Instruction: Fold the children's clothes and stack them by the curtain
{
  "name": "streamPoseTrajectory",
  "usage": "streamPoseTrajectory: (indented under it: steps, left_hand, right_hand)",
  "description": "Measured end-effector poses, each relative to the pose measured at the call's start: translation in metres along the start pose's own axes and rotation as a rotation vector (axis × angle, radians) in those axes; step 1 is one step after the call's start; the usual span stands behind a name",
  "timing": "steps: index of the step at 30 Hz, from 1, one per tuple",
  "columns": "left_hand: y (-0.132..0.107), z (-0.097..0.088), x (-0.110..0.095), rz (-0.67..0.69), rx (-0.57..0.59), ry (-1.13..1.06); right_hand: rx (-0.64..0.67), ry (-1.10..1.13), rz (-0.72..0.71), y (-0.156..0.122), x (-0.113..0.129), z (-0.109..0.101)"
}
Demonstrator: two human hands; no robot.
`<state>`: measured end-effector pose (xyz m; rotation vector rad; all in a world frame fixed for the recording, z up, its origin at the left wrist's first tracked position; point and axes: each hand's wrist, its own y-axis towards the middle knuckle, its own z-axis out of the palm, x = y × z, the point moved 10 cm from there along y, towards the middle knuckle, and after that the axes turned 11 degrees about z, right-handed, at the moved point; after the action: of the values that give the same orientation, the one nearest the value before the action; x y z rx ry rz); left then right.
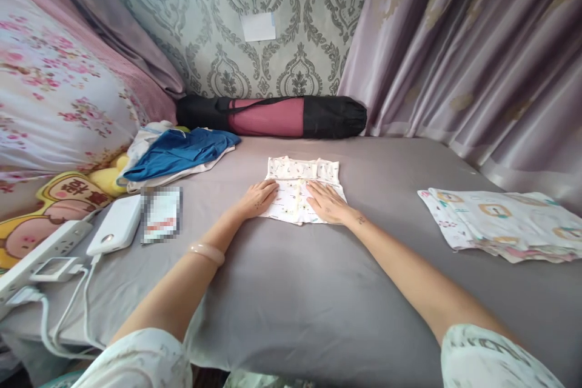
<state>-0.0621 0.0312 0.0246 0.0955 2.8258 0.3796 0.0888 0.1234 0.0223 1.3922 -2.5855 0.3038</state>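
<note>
On the grey sheet (295,297) lies a long black bag (271,118), pink across its middle; I can't tell what fills it. Forward and right of the bag rests a stack of printed cloths (504,218). Straight in front of the bag sits a small white garment (294,201), flat, finely printed; left hand (261,199) and right hand (330,202) rest on it, open, palms down.

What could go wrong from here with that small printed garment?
Creasing: the left hand and right hand rest on the printed garment; sliding either might bunch it against the grey sheet.

Snagging: the left sleeve appears close to the white cables and might catch them.
</note>
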Motion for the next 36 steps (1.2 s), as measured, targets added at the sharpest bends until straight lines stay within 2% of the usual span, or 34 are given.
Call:
streamPoseTrajectory:
  steps: [5, 8, 10, 14, 17, 21, 25, 29, 32, 36]
  left_hand:
    - [-0.016, 0.000, -0.005, 0.039, 0.168, -0.004]
    - [-0.026, 0.000, -0.013, -0.004, 0.283, 0.055]
    - [-0.024, -0.001, -0.028, -0.010, 0.294, 0.106]
    - [-0.006, 0.007, -0.081, 0.110, 0.262, 0.112]
    - [0.000, 0.023, -0.095, 0.085, 0.323, 0.074]
    - [0.001, 0.032, -0.094, 0.063, 0.367, 0.046]
    - [-0.005, 0.028, -0.088, 0.070, 0.392, 0.003]
    - [-0.025, 0.013, -0.079, 0.103, 0.352, -0.014]
    - [-0.041, 0.008, -0.072, 0.128, 0.347, -0.027]
    - [-0.044, 0.006, -0.067, 0.153, 0.292, -0.034]
  right_hand:
    - [-0.012, -0.035, 0.021, -0.023, -0.029, -0.007]
    - [0.004, -0.055, 0.006, -0.042, -0.032, -0.011]
    - [-0.003, -0.061, -0.021, -0.051, -0.021, -0.014]
    - [-0.030, -0.047, -0.142, -0.055, 0.022, -0.010]
    - [0.004, -0.049, -0.165, -0.053, 0.040, 0.005]
    - [0.009, -0.066, -0.155, -0.050, 0.044, 0.012]
    - [0.071, -0.026, -0.178, -0.054, 0.039, 0.005]
    - [0.049, -0.015, -0.096, -0.065, 0.010, -0.007]
    - [0.032, -0.055, -0.051, -0.073, -0.011, -0.005]
    - [0.014, -0.068, -0.066, -0.075, -0.017, -0.002]
